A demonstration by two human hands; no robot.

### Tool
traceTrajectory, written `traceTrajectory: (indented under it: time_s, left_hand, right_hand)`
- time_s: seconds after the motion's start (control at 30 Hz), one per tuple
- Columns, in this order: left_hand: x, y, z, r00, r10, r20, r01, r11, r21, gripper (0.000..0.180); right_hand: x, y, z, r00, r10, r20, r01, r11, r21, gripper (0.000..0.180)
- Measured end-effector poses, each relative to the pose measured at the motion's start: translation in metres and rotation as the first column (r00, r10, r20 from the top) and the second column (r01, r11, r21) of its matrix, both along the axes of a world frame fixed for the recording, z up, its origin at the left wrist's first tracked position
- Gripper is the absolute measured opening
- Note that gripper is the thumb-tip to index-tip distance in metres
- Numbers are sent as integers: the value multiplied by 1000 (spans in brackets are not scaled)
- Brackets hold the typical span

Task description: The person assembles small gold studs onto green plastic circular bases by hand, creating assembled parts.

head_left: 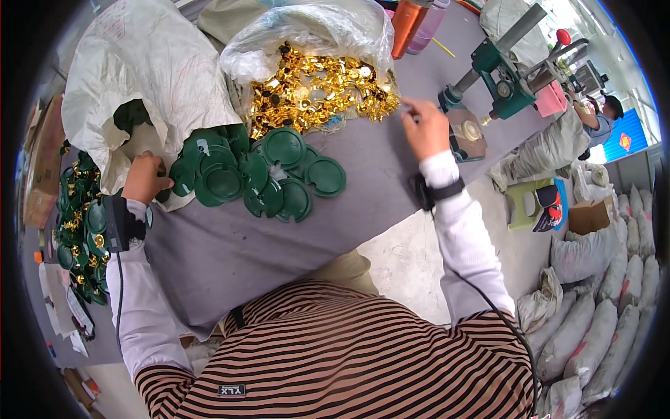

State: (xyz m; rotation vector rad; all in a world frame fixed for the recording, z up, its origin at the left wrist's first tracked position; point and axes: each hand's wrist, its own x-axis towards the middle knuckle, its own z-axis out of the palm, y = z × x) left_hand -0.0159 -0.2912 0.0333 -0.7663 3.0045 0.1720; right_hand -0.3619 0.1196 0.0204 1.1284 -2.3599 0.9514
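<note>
1. Pile of green discs and gold pieces point(78, 237) at the far left of the grey worktop point(181, 244); mixed together, with gold visible on several; by the look of it the finished portion, though too small in view to confirm a join on each;
2. White sack point(157, 63) just right of that pile, with mouth toward the near side; dark green shapes point(130, 116) inside the opening, probably further discs left to take out;
3. Left grip point(144, 180) at the lower lip of the sack, beside the leftmost loose disc; fingers bent, tips at or very near a disc's edge; impossible to tell whether pinched on it or merely resting there;
4. Loose green discs point(285, 146) overlapping in a heap on the worktop, right of the left grip; no gold visible on any, so apparently not yet worked;
5. Heap of gold pieces point(279, 91) behind the discs, at the mouth of a clear plastic bag point(321, 31); tangled, with small dark and pale bits among the gold; seemingly plenty left;
6. Right grip point(426, 129) just beside the right edge of the gold heap, well apart from the discs; fingers loosely curled, forefinger toward the gold; impossible to tell whether empty or pinching something small;
7. Green hand press point(501, 87) toward the right end of the worktop, beyond the right grip; pale round piece point(469, 130) at the base; untouched by either grip.
</note>
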Motion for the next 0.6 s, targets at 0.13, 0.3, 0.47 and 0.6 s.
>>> traceTrajectory:
  time_s: [0.13, 0.3, 0.47, 0.6]
  left_hand:
    - [-1, 15, 4, 987, -132, 95, 143, 981, -130, 42]
    - [18, 36, 11, 994, -59, -97, 31, 963, -267, 29]
    - [28, 99, 10, 792, 199, -578, -101, 975, 198, 28]
    - [41, 154, -25, 686, 314, -656, -114, 937, 329, 29]
  right_hand:
    - [-56, -24, -27, 997, -35, -73, 49, 979, 197, 23]
    - [-61, -19, -33, 995, -73, 67, 58, 976, 211, 27]
    - [-14, 9, -24, 966, -59, 250, 45, 997, 62, 25]
    - [20, 29, -36, 954, 39, 298, -29, 999, -39, 23]
